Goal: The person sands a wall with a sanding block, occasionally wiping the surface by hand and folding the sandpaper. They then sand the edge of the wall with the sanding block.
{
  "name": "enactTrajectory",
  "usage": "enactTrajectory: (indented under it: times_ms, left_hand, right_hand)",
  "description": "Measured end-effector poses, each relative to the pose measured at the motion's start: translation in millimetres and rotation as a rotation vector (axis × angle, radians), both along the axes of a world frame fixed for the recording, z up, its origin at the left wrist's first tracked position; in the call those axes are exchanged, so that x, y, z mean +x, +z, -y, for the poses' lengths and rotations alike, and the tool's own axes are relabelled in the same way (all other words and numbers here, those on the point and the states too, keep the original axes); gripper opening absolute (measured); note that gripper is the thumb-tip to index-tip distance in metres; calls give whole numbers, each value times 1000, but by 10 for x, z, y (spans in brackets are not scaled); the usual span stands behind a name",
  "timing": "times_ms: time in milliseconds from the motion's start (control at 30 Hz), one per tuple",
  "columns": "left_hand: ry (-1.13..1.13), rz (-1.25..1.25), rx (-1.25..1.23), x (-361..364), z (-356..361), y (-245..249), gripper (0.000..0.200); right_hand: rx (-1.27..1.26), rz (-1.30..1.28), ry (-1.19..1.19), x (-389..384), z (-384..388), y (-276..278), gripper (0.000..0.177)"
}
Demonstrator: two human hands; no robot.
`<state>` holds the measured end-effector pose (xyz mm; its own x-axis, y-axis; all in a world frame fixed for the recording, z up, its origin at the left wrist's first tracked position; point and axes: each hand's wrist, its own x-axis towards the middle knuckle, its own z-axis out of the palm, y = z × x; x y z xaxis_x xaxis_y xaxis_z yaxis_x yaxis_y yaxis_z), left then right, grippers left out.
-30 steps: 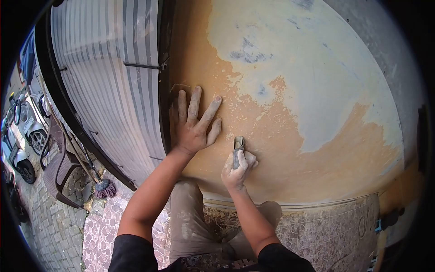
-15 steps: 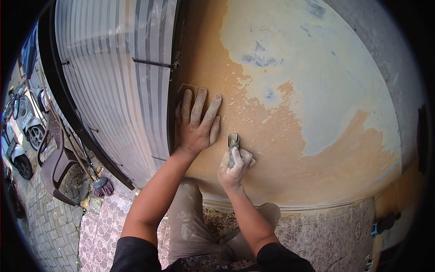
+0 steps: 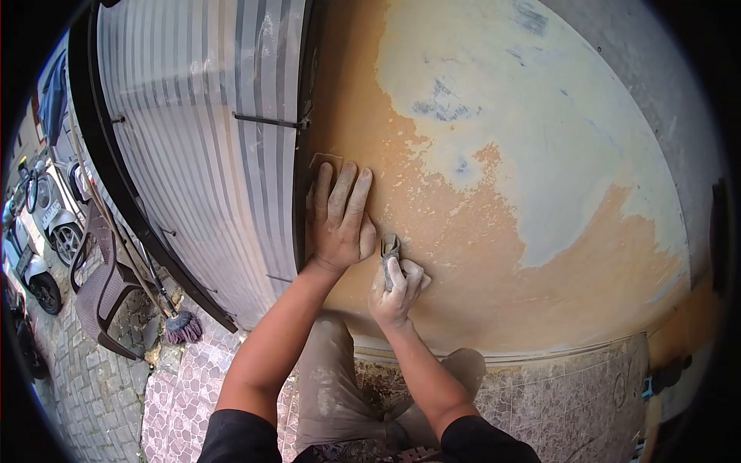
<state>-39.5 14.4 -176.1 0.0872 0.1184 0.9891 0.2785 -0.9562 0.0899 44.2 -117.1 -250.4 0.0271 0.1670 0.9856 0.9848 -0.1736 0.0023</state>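
My left hand lies flat against the orange-painted wall, its fingers pointing up, close to the dark edge of the striped translucent panel. To its right, my right hand is closed around a small grey scraper-like tool, whose upper end is at the wall surface. What kind of tool it is cannot be made out fully. Higher up and to the right, the paint is gone in a large pale patch with ragged edges and grey smudges. Both hands are dusty.
A brown woven chair stands at the left, beside a mop with a long handle. Motorbikes are parked beyond it on grey paving. Below are patterned floor tiles and my dusty trousers.
The view has shifted slightly. My left hand's fingers are closer together and a little lower. My right hand has moved slightly left with the tool, which now tilts more to the left.
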Motion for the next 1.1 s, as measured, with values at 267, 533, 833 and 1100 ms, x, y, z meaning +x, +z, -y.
enactTrajectory:
  times_ms: [267, 533, 833, 1100]
  left_hand:
    - [103, -25, 38, 11, -74, -9, 61]
    - [178, -53, 96, 22, -76, -1, 68]
    - [202, -69, 119, 3, -89, -14, 70]
    - [263, -70, 150, 14, -104, -9, 66]
  right_hand:
    - [97, -41, 91, -140, -412, 1628, 51]
    - [36, -180, 77, 396, 492, 94, 61]
    - [282, -147, -104, 617, 526, 321, 64]
    - [364, -195, -93, 735, 686, 372, 59]
